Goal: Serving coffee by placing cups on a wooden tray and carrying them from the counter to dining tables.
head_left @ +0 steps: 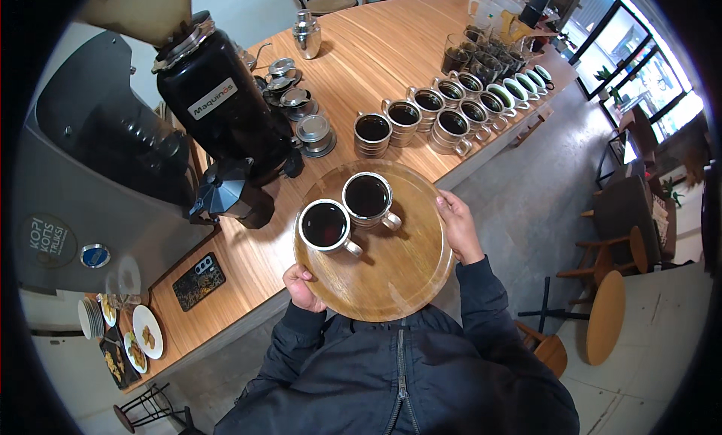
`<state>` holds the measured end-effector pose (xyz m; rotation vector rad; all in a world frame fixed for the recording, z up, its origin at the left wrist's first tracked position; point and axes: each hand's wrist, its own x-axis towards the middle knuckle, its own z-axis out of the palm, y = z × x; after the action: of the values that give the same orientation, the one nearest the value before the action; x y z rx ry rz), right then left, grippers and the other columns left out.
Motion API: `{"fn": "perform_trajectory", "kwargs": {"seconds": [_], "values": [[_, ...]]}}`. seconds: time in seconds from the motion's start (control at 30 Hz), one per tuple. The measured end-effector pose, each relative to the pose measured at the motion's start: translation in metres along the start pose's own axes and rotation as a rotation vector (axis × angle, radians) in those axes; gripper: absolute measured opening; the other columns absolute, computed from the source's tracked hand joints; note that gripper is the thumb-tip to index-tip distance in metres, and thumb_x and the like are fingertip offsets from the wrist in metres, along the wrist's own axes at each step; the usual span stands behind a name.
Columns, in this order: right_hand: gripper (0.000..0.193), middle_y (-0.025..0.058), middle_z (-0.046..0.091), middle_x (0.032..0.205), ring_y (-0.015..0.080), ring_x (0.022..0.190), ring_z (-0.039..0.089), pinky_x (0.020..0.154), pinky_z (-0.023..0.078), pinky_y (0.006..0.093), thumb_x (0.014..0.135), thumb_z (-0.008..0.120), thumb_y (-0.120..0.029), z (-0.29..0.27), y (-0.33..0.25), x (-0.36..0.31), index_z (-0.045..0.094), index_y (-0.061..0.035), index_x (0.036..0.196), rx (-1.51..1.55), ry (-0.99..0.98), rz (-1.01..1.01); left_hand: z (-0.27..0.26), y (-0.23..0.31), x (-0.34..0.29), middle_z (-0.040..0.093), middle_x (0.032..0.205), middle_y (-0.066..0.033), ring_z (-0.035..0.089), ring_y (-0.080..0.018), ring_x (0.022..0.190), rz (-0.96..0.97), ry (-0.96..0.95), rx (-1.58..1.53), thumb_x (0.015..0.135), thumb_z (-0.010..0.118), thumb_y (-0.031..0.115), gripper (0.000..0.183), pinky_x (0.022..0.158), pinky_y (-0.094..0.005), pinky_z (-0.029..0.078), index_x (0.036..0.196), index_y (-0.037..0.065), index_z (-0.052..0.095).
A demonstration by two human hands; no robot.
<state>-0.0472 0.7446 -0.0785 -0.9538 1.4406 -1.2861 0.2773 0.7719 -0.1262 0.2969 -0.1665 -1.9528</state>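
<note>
left grip (303, 287): curled, closer in; right grip (462, 229): curled, farther forward; forearms (483, 294): sleeved, forward, well apart

Two filled mugs (368, 222) on round tray (398, 269), seemingly level

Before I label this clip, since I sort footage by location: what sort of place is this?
Probably a café: a moka pot and metal drip filters stand on the wooden counter, with filled mugs lined up there and two more mugs on the round tray.
</note>
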Motion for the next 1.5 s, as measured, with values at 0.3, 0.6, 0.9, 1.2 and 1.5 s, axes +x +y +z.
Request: {"fn": "perform_trajectory", "kwargs": {"seconds": [0.3,0.6,0.9,1.2,1.5], "values": [[0.032,0.0049,0.068,0.113,0.0099,0.101,0.061,0.091,0.048,0.0252,0.107,0.051,-0.017,-0.043,-0.009,-0.016,0.059,0.0051,0.128,0.065,0.139,-0.017,0.017,-0.030,0.022,0.069,0.114,-0.0197,0.066,-0.0345,0.102,-0.081,-0.003,0.065,0.068,0.046,0.013,0.055,0.100,-0.0435,0.051,0.118,-0.008,0.059],[0.034,0.0060,0.067,0.119,0.0114,0.107,0.061,0.096,0.047,0.0263,0.107,0.051,-0.018,-0.138,-0.015,-0.028,0.058,0.0044,0.130,0.131,0.204,0.003,0.054,-0.107,0.056,0.069,0.112,-0.0197,0.066,-0.0342,0.101,-0.172,-0.059,0.084,0.069,0.047,0.013,0.049,0.099,-0.0438,0.052,0.111,-0.007,0.061],[0.033,0.0025,0.068,0.108,0.0076,0.096,0.059,0.087,0.047,0.0244,0.106,0.052,-0.018,-0.270,-0.021,-0.037,0.060,0.0051,0.128,0.062,0.379,-0.027,0.096,-0.230,0.106,0.068,0.115,-0.0199,0.065,-0.0343,0.104,-0.285,-0.059,0.146,0.069,0.047,0.014,0.049,0.100,-0.0445,0.051,0.111,-0.008,0.060],[0.032,0.0015,0.068,0.106,0.0075,0.095,0.059,0.086,0.047,0.0238,0.106,0.052,-0.018,-0.410,-0.017,-0.049,0.061,0.0034,0.128,0.034,0.591,0.004,0.126,-0.358,0.182,0.067,0.117,-0.0189,0.064,-0.0354,0.106,-0.503,-0.078,0.195,0.068,0.049,0.016,0.057,0.101,-0.0454,0.050,0.120,-0.005,0.059],[0.031,-0.0005,0.067,0.103,0.0075,0.092,0.058,0.083,0.047,0.0234,0.106,0.052,-0.020,-0.538,-0.021,-0.032,0.064,0.0029,0.124,0.042,0.832,-0.002,0.190,-0.488,0.288,0.068,0.114,-0.0175,0.064,-0.0338,0.105,-0.686,-0.103,0.276,0.068,0.050,0.016,0.053,0.100,-0.0447,0.051,0.116,-0.004,0.061]]}}
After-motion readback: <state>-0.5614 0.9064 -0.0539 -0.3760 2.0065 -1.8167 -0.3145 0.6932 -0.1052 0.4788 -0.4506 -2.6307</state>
